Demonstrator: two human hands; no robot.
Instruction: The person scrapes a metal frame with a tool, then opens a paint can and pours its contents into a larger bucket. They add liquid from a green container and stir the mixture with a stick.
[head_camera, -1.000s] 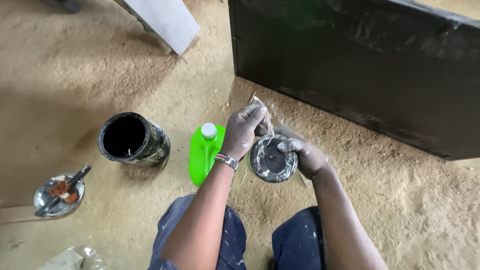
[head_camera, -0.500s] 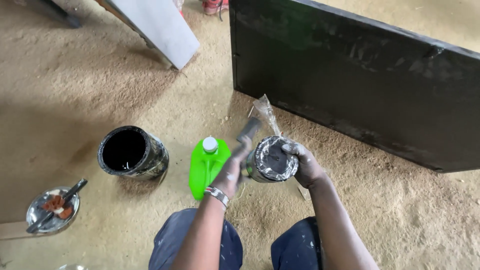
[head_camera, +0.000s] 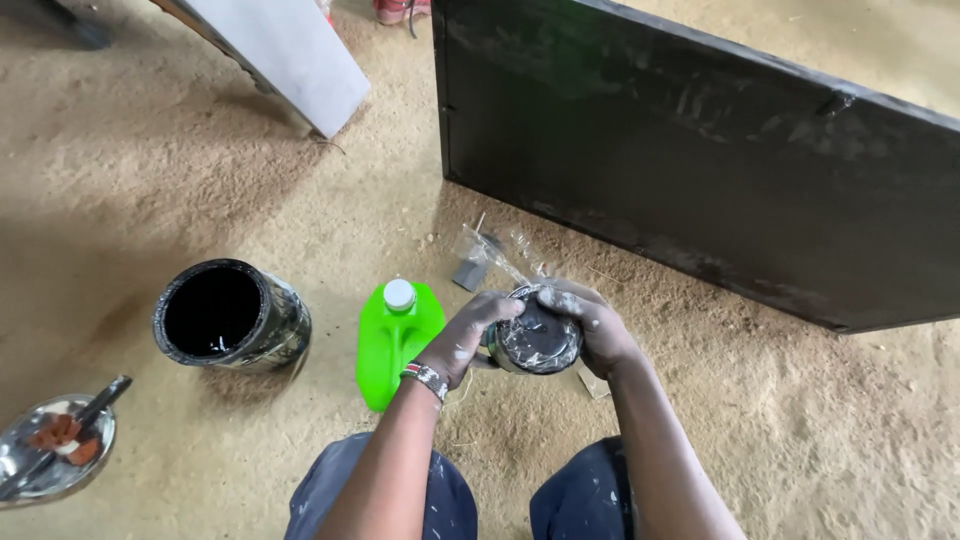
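Here, beyond the hands leans a big black board (head_camera: 720, 170), while left hand (head_camera: 470, 335) and right hand (head_camera: 590, 325) both clasp a small tin (head_camera: 535, 340) wrapped in clear plastic (head_camera: 495, 258); steadying it squarely seems wise.

Plastic-covered dark tin (head_camera: 537, 340), between hands

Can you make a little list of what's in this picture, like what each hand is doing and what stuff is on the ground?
left hand: grips the side of the small tin
right hand: wraps the tin's other side
small tin: round, paint-smeared, clear plastic over its top
green jug: white cap, lying beside the left hand
black paint can: open, tipped on the sandy floor
metal dish: at the left edge, tool resting in it
black board: standing on edge behind the tin
white panel: leaning, top left
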